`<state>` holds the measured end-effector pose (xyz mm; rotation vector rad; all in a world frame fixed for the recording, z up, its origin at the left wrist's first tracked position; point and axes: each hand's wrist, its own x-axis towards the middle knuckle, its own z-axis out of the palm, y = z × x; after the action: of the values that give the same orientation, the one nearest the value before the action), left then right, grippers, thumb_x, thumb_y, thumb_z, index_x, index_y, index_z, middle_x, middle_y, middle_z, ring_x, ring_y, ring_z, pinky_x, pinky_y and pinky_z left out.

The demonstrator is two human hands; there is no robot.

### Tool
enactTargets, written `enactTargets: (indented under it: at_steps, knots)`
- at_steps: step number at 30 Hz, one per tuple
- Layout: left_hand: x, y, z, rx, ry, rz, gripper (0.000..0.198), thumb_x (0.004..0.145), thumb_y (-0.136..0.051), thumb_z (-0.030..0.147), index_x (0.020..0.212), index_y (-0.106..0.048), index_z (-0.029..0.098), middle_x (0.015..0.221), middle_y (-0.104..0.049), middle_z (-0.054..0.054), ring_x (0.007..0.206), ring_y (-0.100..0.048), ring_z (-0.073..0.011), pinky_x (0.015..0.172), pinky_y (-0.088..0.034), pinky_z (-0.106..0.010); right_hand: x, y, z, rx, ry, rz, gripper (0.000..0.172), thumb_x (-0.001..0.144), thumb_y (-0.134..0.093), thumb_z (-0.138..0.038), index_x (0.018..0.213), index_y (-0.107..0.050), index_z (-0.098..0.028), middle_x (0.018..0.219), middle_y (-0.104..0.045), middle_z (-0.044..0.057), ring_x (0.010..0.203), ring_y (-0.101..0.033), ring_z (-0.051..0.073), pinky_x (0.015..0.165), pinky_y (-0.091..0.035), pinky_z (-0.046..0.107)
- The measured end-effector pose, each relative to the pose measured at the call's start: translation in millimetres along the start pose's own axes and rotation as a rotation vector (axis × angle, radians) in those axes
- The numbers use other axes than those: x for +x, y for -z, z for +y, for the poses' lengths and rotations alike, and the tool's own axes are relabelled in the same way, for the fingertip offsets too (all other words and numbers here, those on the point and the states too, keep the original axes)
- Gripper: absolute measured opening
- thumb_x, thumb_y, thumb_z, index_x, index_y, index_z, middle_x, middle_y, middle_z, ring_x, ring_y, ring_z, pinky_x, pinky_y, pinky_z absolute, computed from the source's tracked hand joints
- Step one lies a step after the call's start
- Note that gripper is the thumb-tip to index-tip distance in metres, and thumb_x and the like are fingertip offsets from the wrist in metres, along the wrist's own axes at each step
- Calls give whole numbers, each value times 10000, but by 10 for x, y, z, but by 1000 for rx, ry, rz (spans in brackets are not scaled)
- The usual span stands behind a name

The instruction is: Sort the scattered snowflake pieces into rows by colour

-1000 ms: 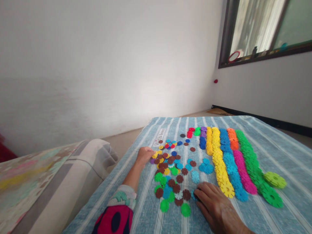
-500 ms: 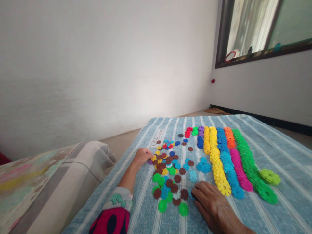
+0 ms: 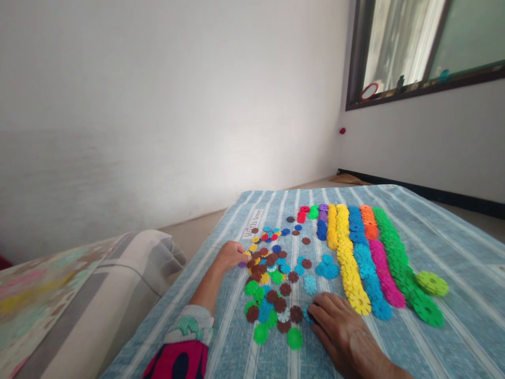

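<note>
Slotted plastic snowflake discs lie scattered over the striped cloth [image 3: 221, 316]. My left hand [image 3: 231, 256] is at the left edge of the loose pile, thumb and fingers pinched together at a yellow disc [image 3: 246, 253]. Beside those fingertips lies a purple disc [image 3: 242, 264]. Lower right, my right hand [image 3: 343, 329] rests palm down with its fingers curled together over a blue disc [image 3: 306, 314], which shows partly at the fingertips. A brown disc [image 3: 296, 314] and a light blue disc [image 3: 310, 284] are close by.
To the right, overlapping discs form long rows: yellow [image 3: 343, 242], blue [image 3: 365, 258], magenta [image 3: 389, 276] and green [image 3: 394, 252]. Lime discs [image 3: 432, 283] are stacked beside the green row. A grey-striped fabric edge [image 3: 130, 284] stands at left. Behind are a wall and a window.
The view has shifted slightly, so the discs appear a little further left. Both hands stay in nearly the same places.
</note>
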<state>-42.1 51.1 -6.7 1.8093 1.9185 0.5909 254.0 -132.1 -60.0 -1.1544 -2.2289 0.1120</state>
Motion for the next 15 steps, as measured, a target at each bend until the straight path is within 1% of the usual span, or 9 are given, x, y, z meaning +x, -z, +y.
enactTargets:
  at_steps: [3,6,10,15]
  knots:
    - [1,10,0,29,-3,10,180,502,-718,279,565,-608,150,470,-543,46,541,-520,-135,511,-343,-223,10,11,-6,9,-8,-15,149,931,-434,-152,961,-567,-214,938,-587,63,898,-538,252,782,-443,412]
    - [11,12,-16,42,-23,8,181,509,-714,294,572,-618,154,481,-560,35,543,-545,-147,508,-358,-227,13,21,-9,7,-6,-4,157,929,-438,-152,985,-571,-214,940,-587,62,898,-537,253,783,-441,413]
    - [35,5,-48,29,-35,-7,164,526,-697,285,588,-645,143,498,-588,16,560,-572,-159,516,-378,-230,7,18,-7,3,-5,8,165,920,-446,-140,980,-577,-219,939,-589,56,899,-538,249,781,-443,400]
    - [35,4,-46,-12,-18,21,156,557,-677,279,614,-665,135,530,-615,8,555,-565,-145,505,-369,-222,0,-4,4,1,5,13,158,915,-456,-142,1000,-570,-212,942,-586,65,894,-535,258,771,-441,411]
